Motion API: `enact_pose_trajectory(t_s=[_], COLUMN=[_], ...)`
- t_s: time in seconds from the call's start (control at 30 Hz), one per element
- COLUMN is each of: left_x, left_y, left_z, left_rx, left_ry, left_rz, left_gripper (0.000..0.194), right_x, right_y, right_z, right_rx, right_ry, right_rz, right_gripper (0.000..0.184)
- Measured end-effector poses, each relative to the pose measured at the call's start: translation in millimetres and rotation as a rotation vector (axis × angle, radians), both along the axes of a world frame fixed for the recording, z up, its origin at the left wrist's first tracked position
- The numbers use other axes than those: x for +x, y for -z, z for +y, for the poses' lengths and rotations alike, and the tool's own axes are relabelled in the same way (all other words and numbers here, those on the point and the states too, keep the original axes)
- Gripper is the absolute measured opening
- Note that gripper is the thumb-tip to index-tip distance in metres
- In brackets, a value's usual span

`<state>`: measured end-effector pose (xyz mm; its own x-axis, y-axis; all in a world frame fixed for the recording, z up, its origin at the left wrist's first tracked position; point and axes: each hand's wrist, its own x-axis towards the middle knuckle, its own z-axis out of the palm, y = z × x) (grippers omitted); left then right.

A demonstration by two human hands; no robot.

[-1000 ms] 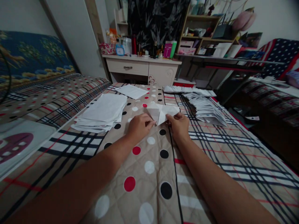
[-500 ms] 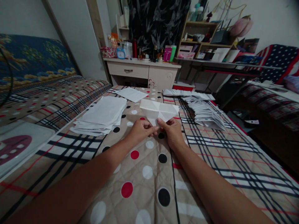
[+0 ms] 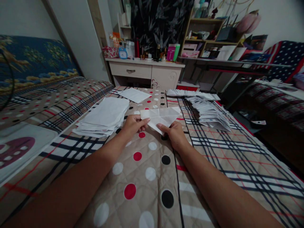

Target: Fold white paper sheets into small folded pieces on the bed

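A creased, folded sheet of white paper is held between both hands above the patterned bedspread. My left hand pinches its left edge, thumb on top. With its thumb lying across the lower part, my right hand grips the paper from the right. The fingers beneath the sheet are partly hidden. To the left of my left hand lies a stack of white sheets. Right of my right hand is a fanned row of folded papers.
One flat white sheet or thin pile lies farther back. A long bundle of folded paper rests behind the fanned row. At the left edge is a clear plastic-looking case with a purple print. A white dresser stands beyond the bed.
My left hand has moved left from the paper's lower tip to its left edge. The paper has tilted and shows a different, flatter face. My right hand keeps its grip near the bottom.
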<state>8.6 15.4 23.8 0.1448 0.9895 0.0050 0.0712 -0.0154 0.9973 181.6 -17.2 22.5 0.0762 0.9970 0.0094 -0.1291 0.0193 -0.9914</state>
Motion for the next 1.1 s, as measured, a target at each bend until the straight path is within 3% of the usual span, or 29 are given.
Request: enact_pose_trajectory(t_s=[0.23, 0.3, 0.43, 0.5, 0.67, 0.97, 1.1], left_x=[9.4, 14.5, 25.8, 29.2, 25.1, 15.0, 11.7], left_y=[1.7, 1.0, 0.3, -0.2, -3.4, -6.9, -2.8], left_z=[-4.0, -8.0, -16.3, -18.8, -19.3, -15.6, -7.7], left_rx=[0.006, 0.015, 0.050, 0.049, -0.039, -0.091, -0.013], left_ry=[-0.103, -0.020, 0.243, 0.293, 0.238, 0.238, 0.089], left_rz=[-0.163, -0.082, 0.129, 0.146, 0.070, 0.087, 0.030], left_gripper=[0.055, 0.057, 0.042, 0.037, 0.030, 0.026, 0.026], right_x=[-4.9, -5.8, -8.0, -9.0, -4.6, 26.8, 27.4], right_y=[-1.5, -1.1, 0.2, 0.8, 1.9, 5.8, 2.6], right_z=[-3.4, -3.6, -3.7, -4.0, -1.4, 13.7, 9.7], right_rx=[-0.017, -0.003, 0.016, 0.006, 0.051, 0.077, 0.068], right_ry=[0.078, 0.119, 0.157, 0.149, 0.165, 0.329, 0.269], right_rz=[0.011, 0.043, 0.141, 0.160, 0.124, 0.041, 0.068], right_gripper=[0.030, 0.033, 0.033, 0.035, 0.035, 0.036, 0.031])
